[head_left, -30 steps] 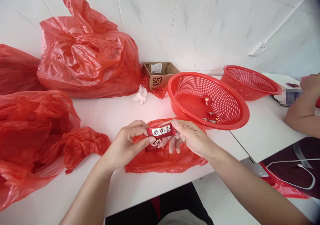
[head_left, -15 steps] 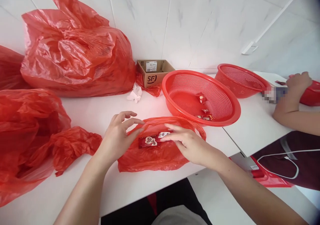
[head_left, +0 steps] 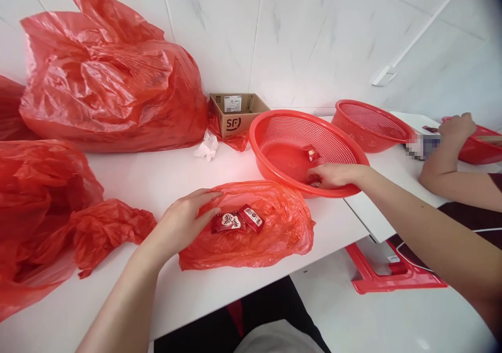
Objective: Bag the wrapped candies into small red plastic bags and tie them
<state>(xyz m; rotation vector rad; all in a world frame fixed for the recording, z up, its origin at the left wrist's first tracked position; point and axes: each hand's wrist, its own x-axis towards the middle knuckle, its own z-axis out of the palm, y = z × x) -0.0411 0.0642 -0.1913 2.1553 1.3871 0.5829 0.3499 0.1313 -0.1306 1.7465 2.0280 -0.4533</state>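
Observation:
My left hand lies with fingers stretched out on the near left edge of a flat red plastic bag on the white table. Two red candy packets rest on that bag just right of its fingertips. My right hand reaches into a red mesh basket, its fingers bunched low at the basket's near side over small candies that it hides. Another wrapped candy lies deeper in the basket.
Big stuffed red bags fill the back left and left side. A cardboard box, a crumpled tissue and a second red basket stand behind. Another person's arm rests at the far right. A red stool sits below the table edge.
Both hands let go of the candy packet, which now lies on the flat bag. My right hand moved right into the basket; my left hand settled on the bag.

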